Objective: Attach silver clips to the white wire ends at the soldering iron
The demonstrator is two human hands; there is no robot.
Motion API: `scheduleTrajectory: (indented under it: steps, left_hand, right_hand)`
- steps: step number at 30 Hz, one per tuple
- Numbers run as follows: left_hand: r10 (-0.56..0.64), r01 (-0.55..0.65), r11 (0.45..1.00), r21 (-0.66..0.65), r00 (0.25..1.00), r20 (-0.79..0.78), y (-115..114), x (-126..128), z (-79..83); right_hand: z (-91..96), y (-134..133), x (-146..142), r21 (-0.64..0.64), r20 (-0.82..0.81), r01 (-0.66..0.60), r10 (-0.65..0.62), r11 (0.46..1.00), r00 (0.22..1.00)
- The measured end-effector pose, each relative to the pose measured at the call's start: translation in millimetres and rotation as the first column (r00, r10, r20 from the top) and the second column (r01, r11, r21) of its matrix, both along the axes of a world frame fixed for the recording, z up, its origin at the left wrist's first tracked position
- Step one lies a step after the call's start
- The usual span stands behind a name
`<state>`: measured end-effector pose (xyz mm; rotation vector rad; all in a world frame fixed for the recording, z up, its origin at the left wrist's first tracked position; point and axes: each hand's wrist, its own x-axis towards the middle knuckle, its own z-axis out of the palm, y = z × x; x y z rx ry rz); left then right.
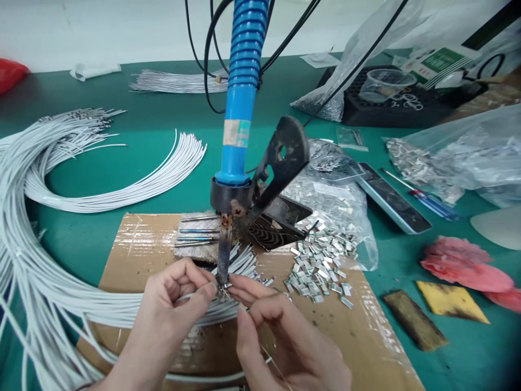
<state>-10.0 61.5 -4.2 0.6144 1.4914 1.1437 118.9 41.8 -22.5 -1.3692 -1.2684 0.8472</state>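
A blue soldering iron (pixel 236 130) hangs in a holder, its dark tip pointing down between my hands. My left hand (pixel 171 304) is closed, with thumb and forefinger pinching the end of a white cable (pixel 185 297) beside the tip. My right hand (pixel 280 326) is closed on thin solder wire (pixel 279 369), which trails below the fingers. Its fingertips are close to the iron tip. A small metal piece (pixel 224 292) shows at the tip, partly hidden by the fingers. Under my hands runs a thick bundle of white cables (pixel 122 307).
Small metal connectors (pixel 321 266) lie piled on the cardboard (pixel 142 239), spilling from a clear bag (pixel 325 195). To the right are a phone (pixel 393 198), a screwdriver (pixel 423 195), a yellow sponge (pixel 451 301) and a brown pad (pixel 415 319). More white cables (pixel 163 179) lie left.
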Motion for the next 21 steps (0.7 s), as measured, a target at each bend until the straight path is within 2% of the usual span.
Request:
scheduleTrajectory:
  steps: [5,21]
  left_hand:
    - [-0.006,0.006,1.000,-0.023,1.000,0.003,1.3,1.8,4.5]
    - [-0.065,0.066,0.997,-0.026,0.997,0.046,1.5,-4.2,0.7]
  right_hand:
    - [1.7,0.4,1.8,0.018,0.009,-0.001,0.001,1.000,1.000]
    - [-1.2,-2.1,-2.2,0.029,-0.003,0.028,-0.028,0.999,1.000]
